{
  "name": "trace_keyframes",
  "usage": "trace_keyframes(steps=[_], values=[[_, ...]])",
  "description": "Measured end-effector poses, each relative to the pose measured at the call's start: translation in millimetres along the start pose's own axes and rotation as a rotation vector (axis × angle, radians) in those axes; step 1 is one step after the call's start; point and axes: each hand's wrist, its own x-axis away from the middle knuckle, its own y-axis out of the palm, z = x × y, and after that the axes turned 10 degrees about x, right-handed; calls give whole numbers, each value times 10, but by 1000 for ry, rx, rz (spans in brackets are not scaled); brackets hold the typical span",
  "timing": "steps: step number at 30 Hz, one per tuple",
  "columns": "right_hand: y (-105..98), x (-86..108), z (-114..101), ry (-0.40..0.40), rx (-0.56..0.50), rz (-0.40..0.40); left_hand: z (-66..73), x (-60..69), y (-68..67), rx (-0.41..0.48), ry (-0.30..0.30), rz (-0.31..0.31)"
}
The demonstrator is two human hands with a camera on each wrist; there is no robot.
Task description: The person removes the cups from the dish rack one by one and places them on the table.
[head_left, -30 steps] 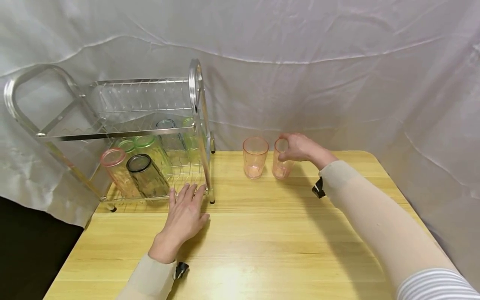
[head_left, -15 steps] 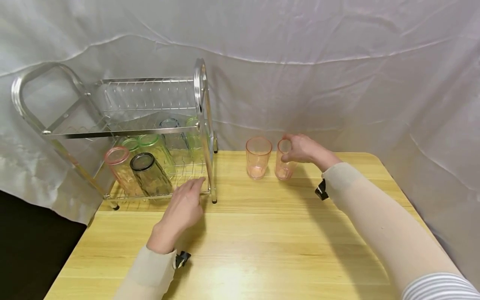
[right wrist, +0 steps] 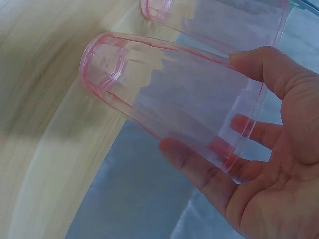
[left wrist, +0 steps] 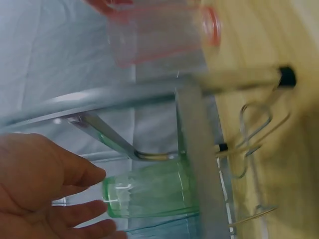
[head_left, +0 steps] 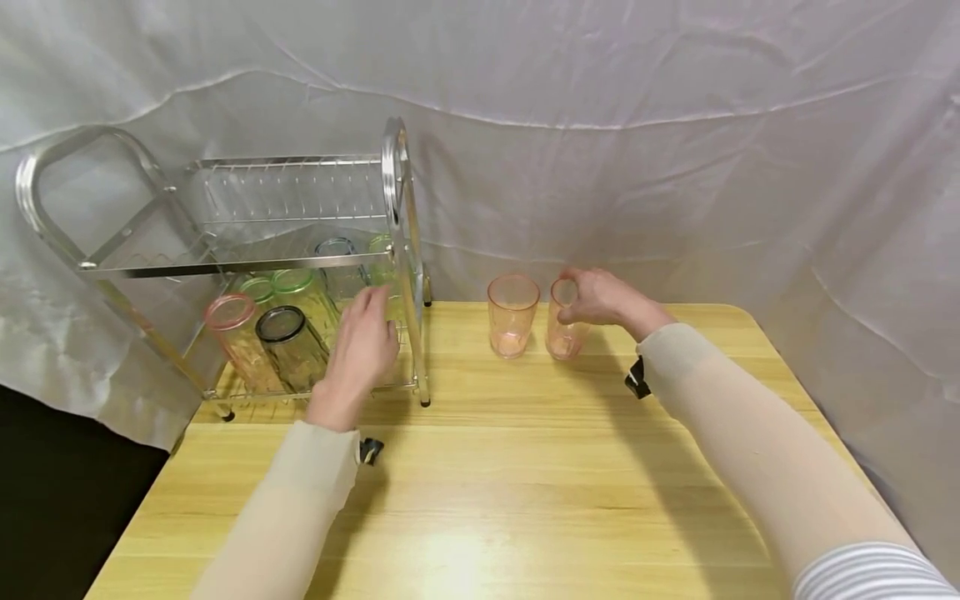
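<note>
Silvery-grey satiny cloth (head_left: 675, 167) is hanging behind the pale yellow wood-grain worktop (head_left: 525, 483). A two-tier shiny metal wire rack (head_left: 393, 179) is standing toward the worktop's left rear corner. Beige sleeves (head_left: 750, 442) are covering both forearms. The right hand (head_left: 603, 297) is holding a tall clear pink plastic-looking cup (right wrist: 174, 94), thumb on one side, fingers on the other, near the rim; this cup is standing upright near the worktop's rear edge, right of the rack. The left hand (head_left: 363, 337) is reaching over the rack's front edge near its right end, thumb and fingers parted, tips close to the end of a translucent green ribbed cup (left wrist: 154, 194); cannot tell if they are touching it. That cup is sitting at the lower tier's right rear corner, a clear bluish cup (head_left: 341, 287) just beside it. A wider clear pink tumbler (head_left: 512, 321) is standing left of the held cup, near the rear edge. A pink-rimmed clear cup (head_left: 243, 346) is leaning at the lower tier's left front, a smoky dark-rimmed cup (head_left: 292, 358) next to it, two green-rimmed cups (head_left: 311, 304) behind. A small black clip (head_left: 637, 379) is showing at the right cuff.
</note>
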Motion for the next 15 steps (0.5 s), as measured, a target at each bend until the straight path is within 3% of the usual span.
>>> trace_keyframes(steps=[4,8,12,15], values=[[5,-6,7,2,4,2,-42,-282,3,-74,50,74],[0,7,2,2,-5,1,-85,-523,-19,-241,115,75],[-3,24,0,3,-17,2,-92,-706,-49,-392,126,-37],[4,32,-1,-5,-18,5,-84,-798,-79,-411,84,-138]])
